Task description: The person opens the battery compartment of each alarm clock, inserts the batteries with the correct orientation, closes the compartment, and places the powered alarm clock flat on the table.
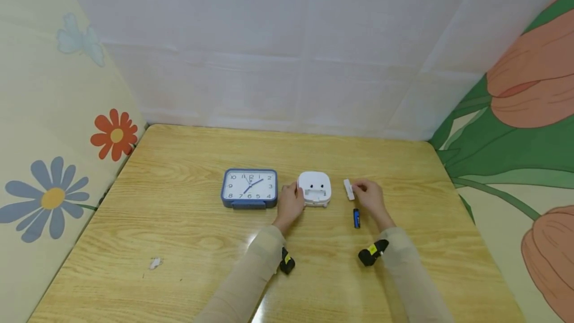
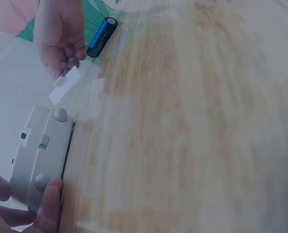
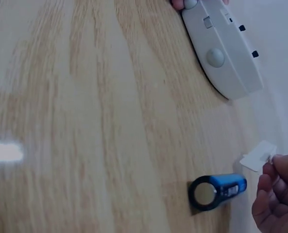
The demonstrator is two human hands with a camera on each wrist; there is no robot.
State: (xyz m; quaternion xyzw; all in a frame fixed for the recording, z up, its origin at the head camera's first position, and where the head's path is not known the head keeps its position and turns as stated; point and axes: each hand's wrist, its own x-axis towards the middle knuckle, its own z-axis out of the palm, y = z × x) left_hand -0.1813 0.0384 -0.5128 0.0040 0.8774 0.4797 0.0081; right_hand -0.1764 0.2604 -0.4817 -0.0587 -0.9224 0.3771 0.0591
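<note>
A small white alarm clock lies with its back up, showing two black knobs and an open battery compartment. Two round feet stick out from its near side. My left hand grips its left edge, thumb and fingers on either side. To the right, my right hand pinches a thin white battery cover between thumb and fingertips. In the right wrist view, that cover is apart from the clock. A blue battery with dark ends lies on the table just below the right hand. The clock's face is hidden.
A blue rectangular clock with a white dial stands left of my left hand. A small white scrap lies on the wooden table at the front left. Flowered cloths flank the sides, and a white cloth hangs behind.
</note>
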